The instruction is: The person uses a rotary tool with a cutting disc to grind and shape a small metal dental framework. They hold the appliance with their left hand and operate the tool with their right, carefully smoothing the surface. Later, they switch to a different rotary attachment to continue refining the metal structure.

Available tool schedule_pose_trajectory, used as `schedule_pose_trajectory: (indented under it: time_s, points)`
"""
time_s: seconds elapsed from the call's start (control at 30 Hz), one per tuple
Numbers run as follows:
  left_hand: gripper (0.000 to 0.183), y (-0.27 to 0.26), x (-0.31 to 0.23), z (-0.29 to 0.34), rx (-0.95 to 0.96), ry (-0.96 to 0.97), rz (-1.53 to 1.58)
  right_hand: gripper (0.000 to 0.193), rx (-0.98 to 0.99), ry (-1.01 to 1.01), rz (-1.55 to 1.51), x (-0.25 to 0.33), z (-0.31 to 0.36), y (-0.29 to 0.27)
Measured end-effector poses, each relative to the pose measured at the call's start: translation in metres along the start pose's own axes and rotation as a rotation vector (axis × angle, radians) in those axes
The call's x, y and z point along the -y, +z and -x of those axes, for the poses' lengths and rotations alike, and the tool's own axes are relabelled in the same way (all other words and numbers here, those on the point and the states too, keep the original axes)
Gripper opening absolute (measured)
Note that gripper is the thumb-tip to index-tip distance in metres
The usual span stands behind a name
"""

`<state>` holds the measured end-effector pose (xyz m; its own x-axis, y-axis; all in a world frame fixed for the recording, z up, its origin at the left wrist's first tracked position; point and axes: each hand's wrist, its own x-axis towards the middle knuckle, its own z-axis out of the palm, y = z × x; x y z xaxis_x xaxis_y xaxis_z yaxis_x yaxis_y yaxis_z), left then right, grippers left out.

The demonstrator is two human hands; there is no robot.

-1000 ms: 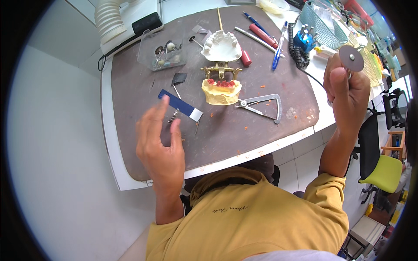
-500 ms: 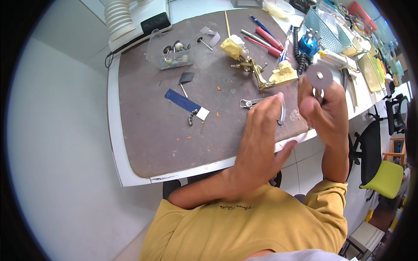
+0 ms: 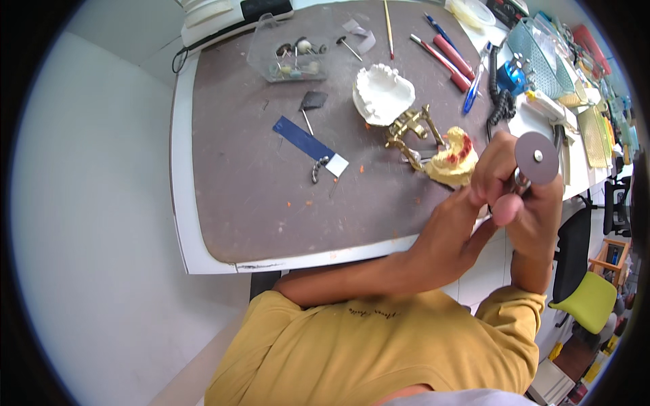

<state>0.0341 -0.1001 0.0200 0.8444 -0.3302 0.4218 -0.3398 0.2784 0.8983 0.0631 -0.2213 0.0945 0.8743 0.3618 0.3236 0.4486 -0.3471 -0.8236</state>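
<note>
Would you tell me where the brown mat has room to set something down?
Left of the blue strip, and the front left corner of the mat, up to orange crumbs. Crowded: the right, with dental articulator, left hand and right hand; back right, with pens; back left, with clear plastic box.

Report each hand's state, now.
Left hand: cannot tell whether it grips anything.
Right hand: closed, holding a rotary tool tipped with a round disc.

Bright, fairly even indoor light, white plaster cast [image 3: 382, 98] nearly washed out, hands [image 3: 443, 237] slightly soft, bench [image 3: 183, 155] edges bowed by fisheye distortion, background clutter [image 3: 606, 291] smeared at right, black vignette framing the round view
</note>
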Motion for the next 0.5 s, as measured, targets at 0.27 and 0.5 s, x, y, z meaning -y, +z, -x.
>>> schedule_pose_trajectory:
  time_s: [0.27, 0.5]
  points:
    - [0.045, 0.001, -0.004, 0.002, -0.039, -0.185, 0.271, 0.052, 0.364, 0.117, -0.083, 0.003, 0.005, -0.047]
    - [0.037, -0.002, -0.008, 0.002, 0.029, -0.255, 0.259, 0.053, 0.379, 0.177, 0.058, 0.008, 0.007, -0.055]
